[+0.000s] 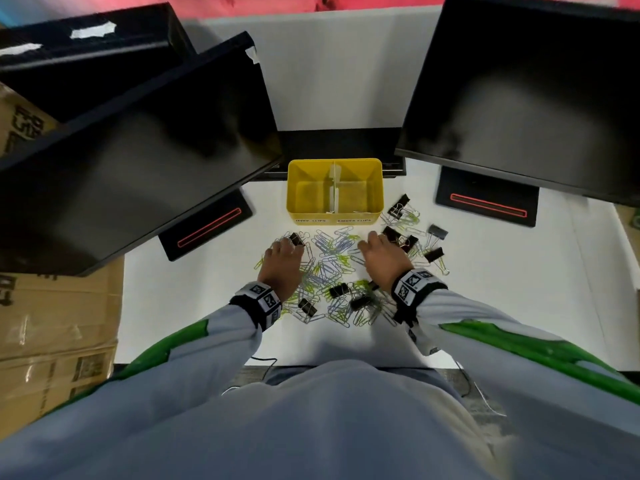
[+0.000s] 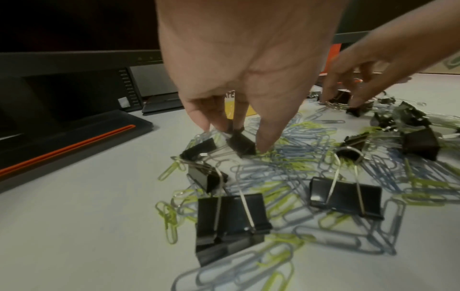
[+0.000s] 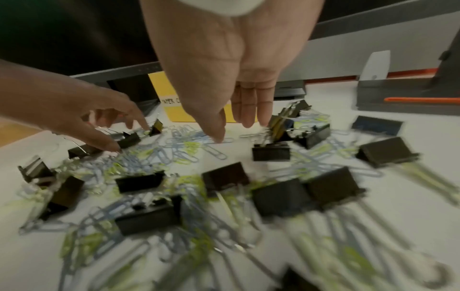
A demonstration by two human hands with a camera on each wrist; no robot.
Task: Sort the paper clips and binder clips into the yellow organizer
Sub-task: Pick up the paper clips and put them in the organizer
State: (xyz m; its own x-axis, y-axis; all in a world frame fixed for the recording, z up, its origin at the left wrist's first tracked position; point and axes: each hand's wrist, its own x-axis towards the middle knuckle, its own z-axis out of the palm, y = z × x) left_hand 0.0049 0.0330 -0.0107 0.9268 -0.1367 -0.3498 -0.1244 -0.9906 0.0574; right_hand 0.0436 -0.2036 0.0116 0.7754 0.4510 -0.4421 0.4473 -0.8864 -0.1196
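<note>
Left hand (image 2: pixel 248 65) lowered at centre of the left wrist view, fingertips (image 2: pixel 263 141) curled onto a small black binder clip (image 2: pixel 240 142), apparently pinching it, though blur hides the grip. Right hand (image 3: pixel 224 59) reaching down at upper centre of the right wrist view, fingers (image 3: pixel 248 110) straight and loosely together, thumb tip touching a blue paper clip (image 3: pixel 219 152), nothing held. Around both, just below centre in the head view, a loose scatter of paper clips (image 1: pixel 332 258) and black binder clips (image 1: pixel 398 237) on the white table (image 1: pixel 519 289), with the yellow organizer (image 1: pixel 334 216) just above it, two compartments, contents unclear.
</note>
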